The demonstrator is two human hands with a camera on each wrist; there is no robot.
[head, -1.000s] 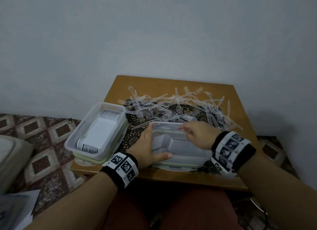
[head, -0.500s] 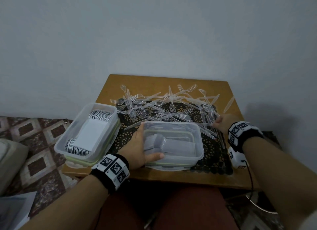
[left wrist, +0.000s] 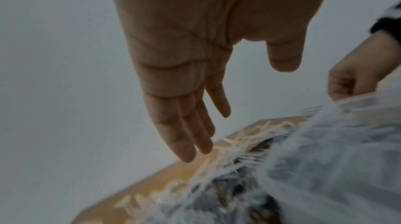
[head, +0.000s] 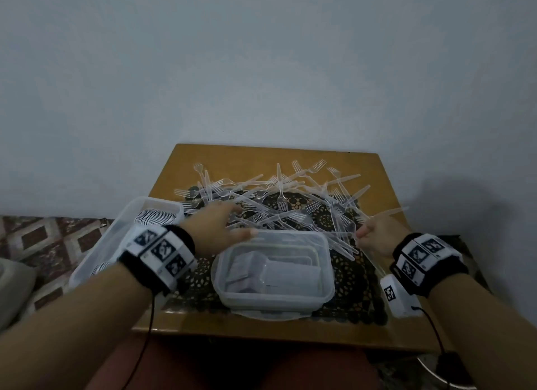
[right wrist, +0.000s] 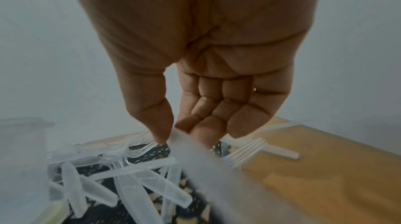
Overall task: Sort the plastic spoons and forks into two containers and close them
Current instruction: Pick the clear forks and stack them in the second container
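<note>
A heap of clear plastic forks (head: 279, 195) covers the far half of the small wooden table (head: 374, 168). A clear container (head: 273, 273) stands at the front centre with a pale stack inside. A second clear container (head: 128, 238) at the left edge holds stacked pieces. My left hand (head: 244, 219) hovers over the heap's left part, just past the centre container, with its fingers (left wrist: 188, 133) straight and nothing in it. My right hand (head: 359, 234) is at the heap's right side and pinches a clear plastic utensil (right wrist: 195, 152). That utensil is blurred, so fork or spoon cannot be told.
A dark lace mat (head: 348, 276) lies under the centre container and the heap. A wall stands right behind the table. A patterned floor or cushion (head: 43, 244) lies to the left. Bare wood (right wrist: 314, 167) shows at the table's right side.
My left hand let go of the centre container's side and moved forward over the forks. My right hand went from the container to the right of the heap and pinched a utensil.
</note>
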